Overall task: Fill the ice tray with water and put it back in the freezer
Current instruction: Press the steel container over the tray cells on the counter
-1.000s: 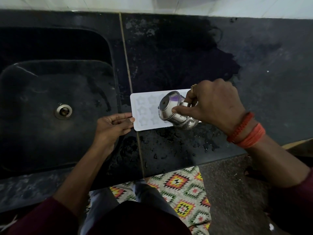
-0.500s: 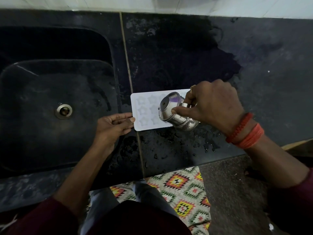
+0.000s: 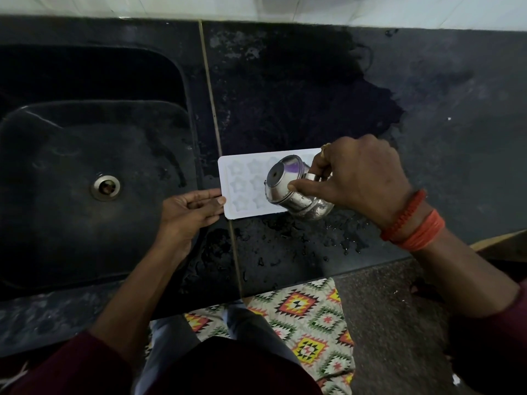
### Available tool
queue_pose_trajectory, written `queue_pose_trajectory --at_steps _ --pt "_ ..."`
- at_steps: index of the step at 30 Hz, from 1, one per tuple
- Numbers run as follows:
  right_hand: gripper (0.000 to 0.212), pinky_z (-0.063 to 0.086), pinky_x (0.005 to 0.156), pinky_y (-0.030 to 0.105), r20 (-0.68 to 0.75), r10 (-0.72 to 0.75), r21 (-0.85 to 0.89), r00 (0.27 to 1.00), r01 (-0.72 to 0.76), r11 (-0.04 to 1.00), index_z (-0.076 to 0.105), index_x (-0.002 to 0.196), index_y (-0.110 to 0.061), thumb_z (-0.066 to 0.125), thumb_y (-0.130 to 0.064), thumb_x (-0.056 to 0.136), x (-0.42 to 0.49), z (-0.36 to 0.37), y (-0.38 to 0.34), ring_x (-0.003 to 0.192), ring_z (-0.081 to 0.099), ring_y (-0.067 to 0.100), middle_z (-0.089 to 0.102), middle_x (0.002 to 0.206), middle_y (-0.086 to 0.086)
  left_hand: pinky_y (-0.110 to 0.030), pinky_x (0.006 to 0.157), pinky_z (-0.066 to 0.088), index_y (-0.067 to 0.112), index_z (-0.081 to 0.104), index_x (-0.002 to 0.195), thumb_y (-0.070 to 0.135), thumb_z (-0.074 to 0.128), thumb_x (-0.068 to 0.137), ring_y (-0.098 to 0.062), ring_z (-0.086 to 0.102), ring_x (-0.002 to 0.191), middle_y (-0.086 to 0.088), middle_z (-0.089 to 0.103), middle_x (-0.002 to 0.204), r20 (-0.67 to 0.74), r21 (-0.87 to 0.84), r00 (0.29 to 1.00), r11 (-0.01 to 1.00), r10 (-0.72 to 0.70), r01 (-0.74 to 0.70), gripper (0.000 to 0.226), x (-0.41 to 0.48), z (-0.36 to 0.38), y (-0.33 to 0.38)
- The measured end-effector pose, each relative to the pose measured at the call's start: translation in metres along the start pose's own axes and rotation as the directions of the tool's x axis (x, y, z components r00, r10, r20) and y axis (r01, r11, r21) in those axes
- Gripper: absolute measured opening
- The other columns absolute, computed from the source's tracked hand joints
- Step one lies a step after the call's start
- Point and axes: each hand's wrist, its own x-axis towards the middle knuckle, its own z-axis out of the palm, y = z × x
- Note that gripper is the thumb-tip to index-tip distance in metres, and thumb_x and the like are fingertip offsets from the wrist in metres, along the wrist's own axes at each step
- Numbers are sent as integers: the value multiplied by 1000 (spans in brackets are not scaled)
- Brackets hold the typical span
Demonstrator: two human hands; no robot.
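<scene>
Head view, left to right: the dark sink [image 3: 85, 172] with its metal drain [image 3: 105, 187] lies at the left, set into the black counter [image 3: 442, 124]. Just right of the basin, the left hand [image 3: 185, 215] reaches to the white ice tray [image 3: 242, 192]. Its fingers lie fairly straight and its thumb tip touches the tray's left short edge, steadying it rather than gripping it.

The tray lies flat on the counter beside the sink, with star-shaped cells visible in its left half. Whether those cells hold water cannot be told.

Over the tray's middle and right part hangs a small steel pot [image 3: 291, 195], tipped on its side toward the left. The right hand [image 3: 356, 178] holds it, thumb and fingers curled round its body. No stream can be made out. Water drops [image 3: 313, 235] spot the counter just in front of the tray.

The step in hand appears to be pouring. Done well, it likely calls for a shallow tilt and a thin flow, with the pot's lip moved low over each cell in turn. The left hand should press the edge so the light tray cannot slide. Cells are best left just short of the brim, since the tray has yet to be carried level to the freezer.
</scene>
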Motion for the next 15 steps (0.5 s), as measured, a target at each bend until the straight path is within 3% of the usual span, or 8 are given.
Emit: queue_pose_trajectory --at_steps 5,12,15 --pt "45 37 63 28 29 -7 24 1000 7 1000 73 77 -28 68 -72 71 -6 -4 3 65 59 23 68 70 -2 -13 61 56 17 78 93 9 83 84 -7 77 74 1 81 80 -5 8 1000 1000 -3 3 13 0 0 0" --pt "42 46 66 31 60 6 9 998 -6 1000 73 77 -31 67 -72 71 -15 -7 3 73 66 26 71 73 -1 -13 63 57 16 78 94 10 82 85 -7 78 76 2 81 81 2 9 1000 1000 2 -3 12 -1 0 0" --pt "39 39 63 29 83 15 24 996 -17 1000 63 68 -35 66 -73 70 -19 -7 0 73 65 25 69 73 -3 -13 63 57 16 78 95 10 82 85 -8 78 78 1 81 82 -1 10 1000 1000 2 -2 12 -1 0 0"
